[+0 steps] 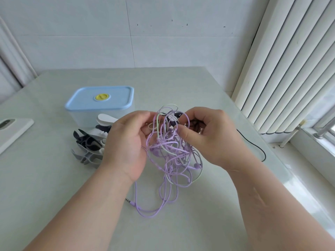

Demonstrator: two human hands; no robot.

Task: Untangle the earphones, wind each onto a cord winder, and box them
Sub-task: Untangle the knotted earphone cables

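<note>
- Head view, looking down on a pale table (54, 187): both hands hold a tangle of earphones (170, 151) lifted above the middle of it.
- Left hand (126, 142): fingers curled, pinching cords at the upper left of the tangle.
- Right hand (212, 136): fingers curled round loops at the upper right, thumb pressed in against the knot.
- Tangle: mostly purple cords with a pale green one through them; its lower loops hang down to the table, where a purple jack plug (129, 200) lies.
- Black cord (253, 144): runs from behind the right hand across the table to the right.
- Box (99, 100): clear, blue lid on, far left of the hands.
- Cord winders (88, 147): white, dark and grey, piled just in front of the box, partly hidden by the left hand.
- White slab-like object (10, 127): at the left edge.
</note>
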